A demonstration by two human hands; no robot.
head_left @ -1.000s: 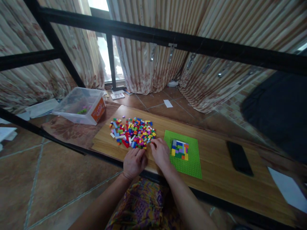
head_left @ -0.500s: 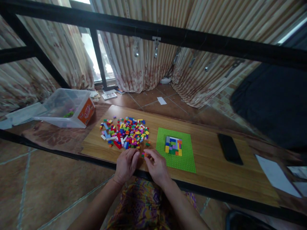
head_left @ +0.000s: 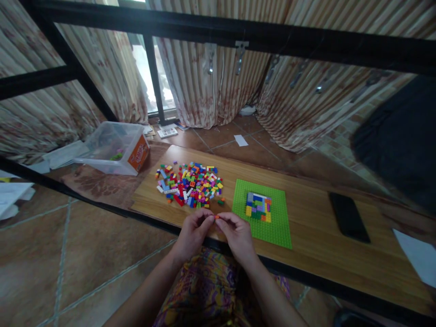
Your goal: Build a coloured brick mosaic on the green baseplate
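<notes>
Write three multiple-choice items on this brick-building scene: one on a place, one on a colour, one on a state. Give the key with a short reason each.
1. Where does the loose brick pile lie relative to the baseplate?
A. To its left
B. To its right
C. On top of it

2. What colour is the baseplate?
A. Blue
B. Green
C. White

3. What is the state of the small orange brick?
A. Lying in the clear bin
B. Pressed onto the baseplate
C. Pinched between the fingertips of both hands

Key:
1. A, the pile sits left of the baseplate on the wooden board.
2. B, the plate is bright green around the small mosaic.
3. C, the left hand and right hand meet on it above the board's near edge.
</notes>
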